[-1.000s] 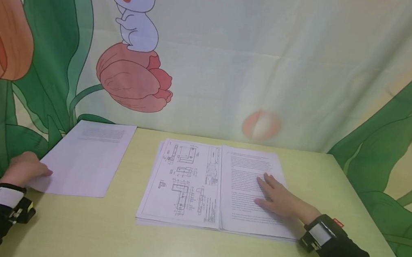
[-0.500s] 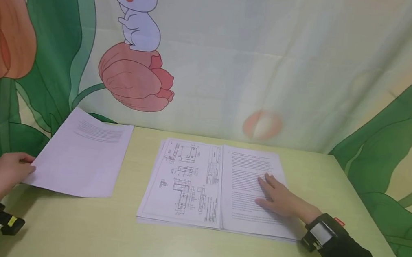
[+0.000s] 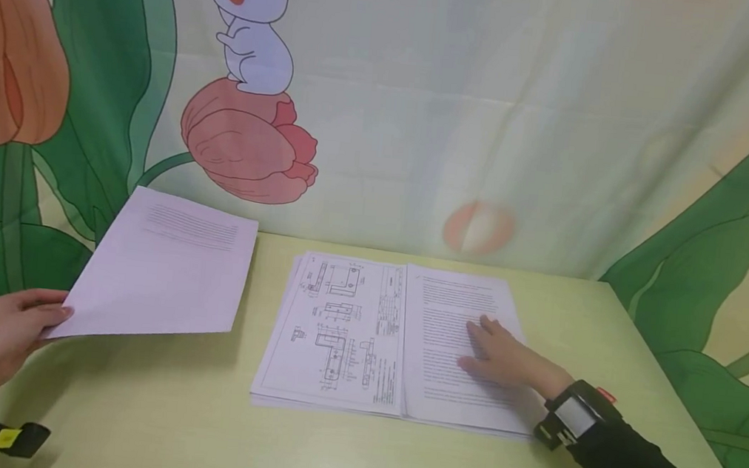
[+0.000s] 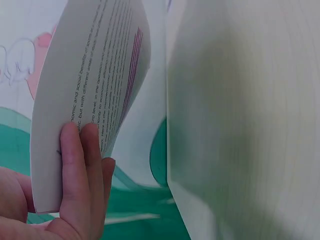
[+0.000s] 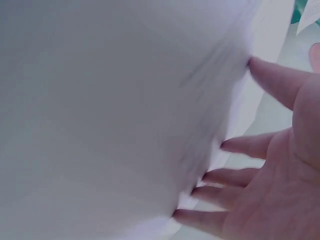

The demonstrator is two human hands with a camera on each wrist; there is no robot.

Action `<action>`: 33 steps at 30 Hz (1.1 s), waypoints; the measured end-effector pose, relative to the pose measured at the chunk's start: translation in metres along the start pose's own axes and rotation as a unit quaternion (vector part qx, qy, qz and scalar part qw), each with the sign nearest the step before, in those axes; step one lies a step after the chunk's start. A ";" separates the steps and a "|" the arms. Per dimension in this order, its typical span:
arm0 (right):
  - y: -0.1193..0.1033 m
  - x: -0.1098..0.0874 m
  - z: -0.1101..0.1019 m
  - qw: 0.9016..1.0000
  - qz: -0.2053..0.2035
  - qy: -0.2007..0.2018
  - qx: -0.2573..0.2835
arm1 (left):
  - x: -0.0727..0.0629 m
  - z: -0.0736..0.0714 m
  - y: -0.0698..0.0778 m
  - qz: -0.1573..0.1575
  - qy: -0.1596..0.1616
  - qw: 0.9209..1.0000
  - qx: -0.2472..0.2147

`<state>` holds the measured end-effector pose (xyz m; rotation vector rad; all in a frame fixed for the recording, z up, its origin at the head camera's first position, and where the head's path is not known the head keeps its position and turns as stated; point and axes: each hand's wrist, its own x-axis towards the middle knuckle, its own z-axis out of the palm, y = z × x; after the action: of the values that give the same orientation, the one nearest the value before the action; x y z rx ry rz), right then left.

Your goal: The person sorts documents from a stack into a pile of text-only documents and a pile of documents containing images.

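Observation:
At the left, my left hand [image 3: 8, 328] pinches a sheet of white paper [image 3: 163, 275] by its near left corner, thumb on top. The sheet is raised over the table and tilted, with a few lines of print near its far edge. In the left wrist view, dense printed text [image 4: 110, 65] shows on the side where the fingers lie. My right hand [image 3: 504, 358] rests with spread fingers on a pile of text pages [image 3: 452, 300]. Its fingertips [image 5: 232, 145] touch the paper in the right wrist view. Beside that pile lies another, topped by a technical drawing [image 3: 296, 361].
The pale yellow table [image 3: 302, 451] runs back to a curtain [image 3: 385, 116] printed with tulips and a white rabbit. Each wrist wears a black strap with a small camera. The two piles lie side by side at the table's middle and right.
My left hand has taken the sheet by its corner and lifted it off the table, its far edge now higher. My right hand has stayed on the text pages.

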<state>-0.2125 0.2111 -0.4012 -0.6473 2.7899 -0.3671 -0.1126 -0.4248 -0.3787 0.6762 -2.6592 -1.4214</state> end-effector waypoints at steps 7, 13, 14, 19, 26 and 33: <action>-0.028 0.014 0.001 0.995 0.005 0.065 0.080 | -0.019 0.027 0.023 0.043 -0.044 0.997 -0.047; -0.063 0.024 0.003 0.950 0.047 0.091 0.295 | -0.033 0.062 0.050 0.067 -0.075 0.990 -0.096; -0.068 0.026 0.003 0.937 0.053 0.086 0.336 | -0.035 0.068 0.055 0.070 -0.081 0.989 -0.105; -0.090 0.029 0.005 0.877 0.061 0.044 0.475 | -0.047 0.101 0.077 0.060 -0.121 0.980 -0.145; -0.100 0.026 0.007 0.846 0.053 0.035 0.529 | -0.063 0.143 0.102 0.041 -0.150 0.975 -0.160; -0.098 0.024 0.009 0.844 0.110 0.074 0.519 | -0.072 0.171 0.113 0.039 -0.161 0.967 -0.194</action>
<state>-0.1923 0.1130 -0.3854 -0.0192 2.2139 -1.7277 -0.1291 -0.2081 -0.3748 0.3215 -2.4578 -2.0994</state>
